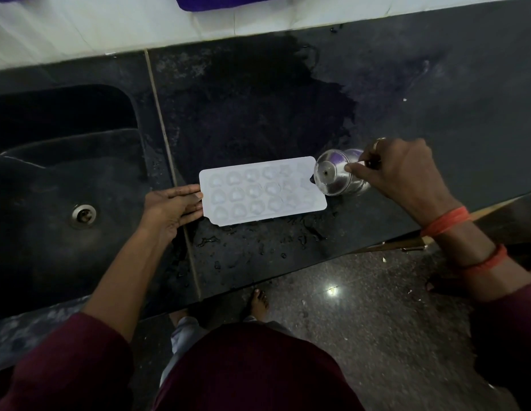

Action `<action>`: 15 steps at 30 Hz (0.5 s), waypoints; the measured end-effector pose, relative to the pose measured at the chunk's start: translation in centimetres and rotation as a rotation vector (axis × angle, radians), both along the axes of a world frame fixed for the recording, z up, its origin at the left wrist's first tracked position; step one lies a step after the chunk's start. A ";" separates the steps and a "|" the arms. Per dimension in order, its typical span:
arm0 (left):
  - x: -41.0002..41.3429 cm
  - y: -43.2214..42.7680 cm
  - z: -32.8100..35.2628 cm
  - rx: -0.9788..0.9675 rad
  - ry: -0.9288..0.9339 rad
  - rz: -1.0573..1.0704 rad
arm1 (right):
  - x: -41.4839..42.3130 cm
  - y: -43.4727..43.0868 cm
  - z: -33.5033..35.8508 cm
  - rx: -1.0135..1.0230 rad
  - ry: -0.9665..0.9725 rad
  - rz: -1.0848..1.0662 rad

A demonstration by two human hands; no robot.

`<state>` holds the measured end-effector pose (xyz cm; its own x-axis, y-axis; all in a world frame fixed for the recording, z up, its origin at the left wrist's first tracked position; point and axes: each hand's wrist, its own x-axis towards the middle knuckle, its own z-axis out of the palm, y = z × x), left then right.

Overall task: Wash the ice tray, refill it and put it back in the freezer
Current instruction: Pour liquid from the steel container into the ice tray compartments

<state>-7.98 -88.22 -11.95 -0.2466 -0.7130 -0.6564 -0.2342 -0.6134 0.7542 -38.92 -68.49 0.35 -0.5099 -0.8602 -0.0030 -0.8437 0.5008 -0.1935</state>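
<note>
On black counter [258,114], left hand [172,207] steadies ice tray [261,191]; right hand [397,173] tips steel cup [335,172].

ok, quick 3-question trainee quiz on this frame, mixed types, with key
1. True or false: the ice tray lies inside the sink.
2. Which hand steadies the tray's end nearest the sink?
3. The right hand holds the steel cup: A) upright beside the tray, B) tipped on its side at the tray's far end, C) upside down over the drain.

Key: 1 false, it lies on the wet countertop. 2 the left hand. 3 B.
</note>
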 end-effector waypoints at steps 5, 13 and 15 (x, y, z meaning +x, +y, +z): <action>-0.1 0.0 0.0 0.001 -0.006 -0.002 | 0.2 0.0 0.1 -0.001 0.018 0.004; -0.1 -0.2 -0.1 0.007 -0.018 0.005 | 0.1 0.1 0.2 -0.003 0.038 0.015; -0.2 -0.1 0.0 0.008 -0.019 0.007 | -0.1 0.2 0.1 -0.003 0.031 0.008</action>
<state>-8.15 -88.35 -11.96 -0.2293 -0.7095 -0.6664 -0.2439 -0.6209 0.7450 -39.00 -68.29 0.40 -0.5025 -0.8644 0.0157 -0.8535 0.4931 -0.1687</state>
